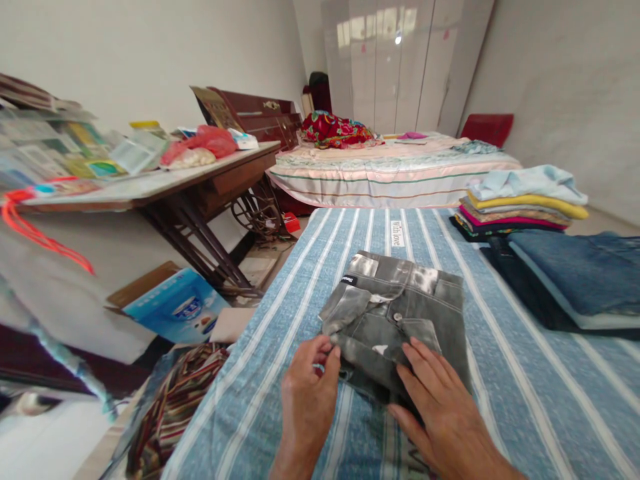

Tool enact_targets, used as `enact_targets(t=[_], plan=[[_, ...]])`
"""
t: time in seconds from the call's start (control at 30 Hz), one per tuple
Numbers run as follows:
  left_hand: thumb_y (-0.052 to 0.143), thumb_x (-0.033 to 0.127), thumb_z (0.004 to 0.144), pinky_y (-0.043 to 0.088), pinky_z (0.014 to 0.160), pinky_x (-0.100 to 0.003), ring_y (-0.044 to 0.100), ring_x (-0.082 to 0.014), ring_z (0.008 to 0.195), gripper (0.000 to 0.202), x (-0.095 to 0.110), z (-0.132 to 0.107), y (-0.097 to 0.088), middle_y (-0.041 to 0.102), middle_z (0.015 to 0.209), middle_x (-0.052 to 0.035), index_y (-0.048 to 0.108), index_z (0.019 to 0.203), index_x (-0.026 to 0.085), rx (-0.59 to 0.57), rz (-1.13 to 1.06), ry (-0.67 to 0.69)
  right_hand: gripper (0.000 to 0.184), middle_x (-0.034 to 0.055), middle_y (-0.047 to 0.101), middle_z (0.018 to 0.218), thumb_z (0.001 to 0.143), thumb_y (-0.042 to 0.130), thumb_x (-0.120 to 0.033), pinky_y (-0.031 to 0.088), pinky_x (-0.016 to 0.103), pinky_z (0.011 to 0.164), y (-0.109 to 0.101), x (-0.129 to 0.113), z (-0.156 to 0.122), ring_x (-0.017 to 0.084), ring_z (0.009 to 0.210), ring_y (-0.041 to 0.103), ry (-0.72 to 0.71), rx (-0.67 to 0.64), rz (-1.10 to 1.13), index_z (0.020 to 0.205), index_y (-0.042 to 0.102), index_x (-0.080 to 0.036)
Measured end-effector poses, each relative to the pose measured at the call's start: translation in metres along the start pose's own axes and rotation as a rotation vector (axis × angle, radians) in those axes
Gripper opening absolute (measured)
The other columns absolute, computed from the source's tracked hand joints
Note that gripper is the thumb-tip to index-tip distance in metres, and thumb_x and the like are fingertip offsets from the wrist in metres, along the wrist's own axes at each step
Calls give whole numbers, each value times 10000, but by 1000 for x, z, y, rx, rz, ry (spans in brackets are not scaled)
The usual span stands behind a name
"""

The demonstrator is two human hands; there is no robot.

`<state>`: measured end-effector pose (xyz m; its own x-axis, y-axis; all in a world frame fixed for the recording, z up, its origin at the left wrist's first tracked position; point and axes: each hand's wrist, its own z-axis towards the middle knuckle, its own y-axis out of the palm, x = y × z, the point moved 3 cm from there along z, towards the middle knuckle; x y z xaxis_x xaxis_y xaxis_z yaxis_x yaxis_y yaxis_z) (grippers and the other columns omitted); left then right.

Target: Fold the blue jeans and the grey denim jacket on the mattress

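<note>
Garment (390,327) is seemingly being straightened, left hand (311,387) pinching its edge, right hand (443,393) resting spread on it. Next is likely calling for smoothing.

From the grey garment (385,327), we find free passage over the striped sheet (287,313) at 10 and 12 o'clock. Between 1 and 2, the clothes pile (520,207) blocks us; near 3, the jeans stack (585,273).

red bag (220,139) on table (145,189) | wheel (251,213) beneath table | wardrobe (385,73) behind far bed (370,177)
</note>
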<state>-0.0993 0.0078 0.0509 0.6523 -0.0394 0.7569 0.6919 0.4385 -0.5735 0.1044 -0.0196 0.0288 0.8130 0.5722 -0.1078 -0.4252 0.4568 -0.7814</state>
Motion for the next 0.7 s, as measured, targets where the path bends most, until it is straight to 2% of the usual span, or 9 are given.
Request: enact_targets(t=[0.1, 0.17, 0.23, 0.3, 0.4, 0.57, 0.7], plan=[[519, 289, 849, 528, 597, -261, 634, -148, 676, 164, 3, -6, 0, 653, 796, -20, 618, 934, 190, -15, 23, 113, 303, 164, 612, 1195, 850, 521, -321, 402, 477, 973, 13, -8, 11, 305, 1166, 511, 117, 1, -64, 992, 674, -102], [503, 241, 864, 533, 656, -274, 634, -151, 728, 156, 8, -7, -2, 652, 863, -36, 611, 964, 187, -14, 82, 265, 285, 170, 637, 1148, 843, 522, -286, 387, 474, 977, 20, -10, 15, 306, 1126, 535, 154, -18, -98, 964, 685, -85], [483, 186, 871, 524, 780, -308, 625, -174, 875, 180, 15, -6, -2, 644, 987, -65, 597, 1010, 182, -40, 148, 449, 263, 171, 654, 1104, 837, 516, -242, 376, 470, 985, 24, -11, 16, 306, 1110, 541, 133, -23, -127, 943, 691, -76], [469, 133, 860, 484, 890, -347, 575, -205, 1033, 222, 24, -4, -1, 617, 1122, -81, 587, 1042, 181, -141, 225, 609, 247, 166, 665, 1059, 836, 500, -200, 363, 478, 997, 24, -11, 16, 308, 1102, 539, 90, -11, -145, 920, 695, -74], [493, 101, 823, 453, 910, -404, 513, -251, 1124, 259, 33, 3, 3, 588, 1223, -72, 588, 1048, 189, -328, 393, 719, 240, 149, 670, 1002, 843, 469, -152, 352, 490, 1010, 23, -8, 17, 300, 1074, 547, 47, 3, -147, 884, 695, -84], [524, 121, 816, 416, 848, -446, 558, -252, 1000, 182, 36, 20, 11, 636, 1123, -65, 603, 966, 190, -449, 594, 761, 279, 129, 658, 948, 867, 401, -107, 354, 500, 1017, 23, -3, 17, 280, 1042, 556, 5, 22, -119, 876, 679, -87], [510, 92, 810, 360, 902, -480, 558, -225, 885, 132, 32, 28, 21, 642, 903, -51, 599, 854, 180, -515, 646, 865, 325, 125, 652, 901, 900, 352, -110, 358, 517, 1015, 21, -2, 16, 275, 1021, 562, -22, 67, -77, 880, 674, -69]])
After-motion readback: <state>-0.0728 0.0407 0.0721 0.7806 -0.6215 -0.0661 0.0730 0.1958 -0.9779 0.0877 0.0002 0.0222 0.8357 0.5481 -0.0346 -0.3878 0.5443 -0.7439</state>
